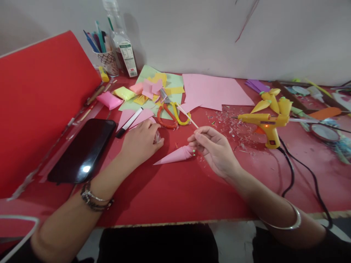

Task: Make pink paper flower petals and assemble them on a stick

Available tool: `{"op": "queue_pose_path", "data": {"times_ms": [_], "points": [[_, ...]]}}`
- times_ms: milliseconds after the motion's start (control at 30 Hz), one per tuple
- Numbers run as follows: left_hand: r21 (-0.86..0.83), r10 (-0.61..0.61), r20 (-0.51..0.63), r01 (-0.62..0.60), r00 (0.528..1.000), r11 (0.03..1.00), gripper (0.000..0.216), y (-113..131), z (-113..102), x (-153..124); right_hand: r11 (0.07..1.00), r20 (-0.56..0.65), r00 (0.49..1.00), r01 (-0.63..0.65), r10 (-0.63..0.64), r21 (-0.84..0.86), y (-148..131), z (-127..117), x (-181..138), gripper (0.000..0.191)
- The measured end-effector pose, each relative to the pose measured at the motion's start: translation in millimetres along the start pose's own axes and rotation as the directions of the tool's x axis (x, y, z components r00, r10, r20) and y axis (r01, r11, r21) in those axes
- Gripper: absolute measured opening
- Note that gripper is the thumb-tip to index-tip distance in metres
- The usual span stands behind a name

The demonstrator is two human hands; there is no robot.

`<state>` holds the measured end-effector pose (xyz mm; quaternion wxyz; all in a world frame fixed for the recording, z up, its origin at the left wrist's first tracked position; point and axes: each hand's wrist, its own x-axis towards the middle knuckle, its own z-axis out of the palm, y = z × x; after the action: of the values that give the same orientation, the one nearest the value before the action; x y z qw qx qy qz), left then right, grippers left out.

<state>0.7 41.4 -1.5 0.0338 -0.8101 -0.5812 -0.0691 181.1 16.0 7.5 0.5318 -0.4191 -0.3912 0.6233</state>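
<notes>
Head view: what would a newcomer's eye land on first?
At centre, the right hand pinches a thin stick in its fingers, just above a pink paper cone lying on the red table. To its right stands a yellow glue gun, its light glowing orange. The left hand rests curled on the table near a black phone.
</notes>
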Motion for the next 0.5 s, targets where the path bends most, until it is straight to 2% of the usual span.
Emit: {"op": "queue_pose_path", "data": {"times_ms": [200, 367, 500], "points": [[0.000, 0.000, -0.008, 0.000, 1.000, 1.000, 0.030, 0.0, 1.3, 0.0, 1.000, 0.003, 1.000, 0.002, -0.002, -0.007, 1.0, -1.1, 0.2, 0.014], [-0.013, -0.006, -0.002, 0.006, 1.000, 1.000, 0.031, 0.0, 0.9, 0.6, 1.000, 0.009, 1.000, -0.001, 0.001, -0.017, 1.4, -0.4, 0.4, 0.006], [-0.021, -0.005, -0.001, 0.005, 1.000, 1.000, 0.031, 0.2, 0.2, 0.1, 0.999, 0.006, 1.000, 0.002, -0.002, -0.034, 0.4, -0.1, 0.4, 0.010]]}}
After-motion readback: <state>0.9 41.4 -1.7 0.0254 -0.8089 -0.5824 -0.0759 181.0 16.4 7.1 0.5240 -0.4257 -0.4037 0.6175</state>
